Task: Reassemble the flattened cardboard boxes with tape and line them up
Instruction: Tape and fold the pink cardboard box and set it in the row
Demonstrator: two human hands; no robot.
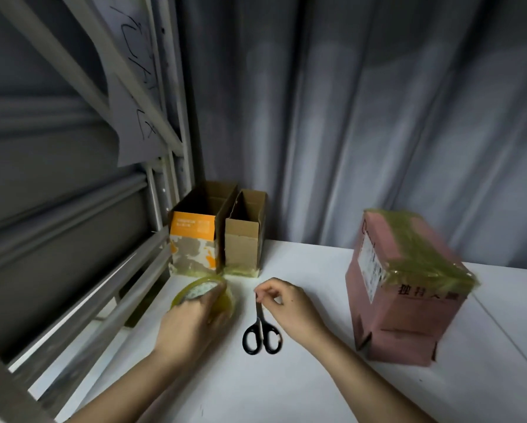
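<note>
My left hand [189, 326] grips a roll of yellowish clear tape [205, 293] that sits on the white table [286, 389]. My right hand [289, 306] hovers over the blades of black-handled scissors [260, 332], fingers curled in a pinch; whether it pinches a tape end or the blade tip is unclear. Two open-topped boxes stand side by side at the back left: an orange-printed box [193, 242] and a plain brown box [244, 236], both with tape along their bases. A pink box [405, 288] with yellowish tape across its top stands at the right.
A grey metal rack [82, 288] runs along the table's left edge, with a handwritten paper sheet [134, 96] hanging on it. A grey curtain [363, 117] closes off the back. A seam in the table [506, 328] runs behind the pink box.
</note>
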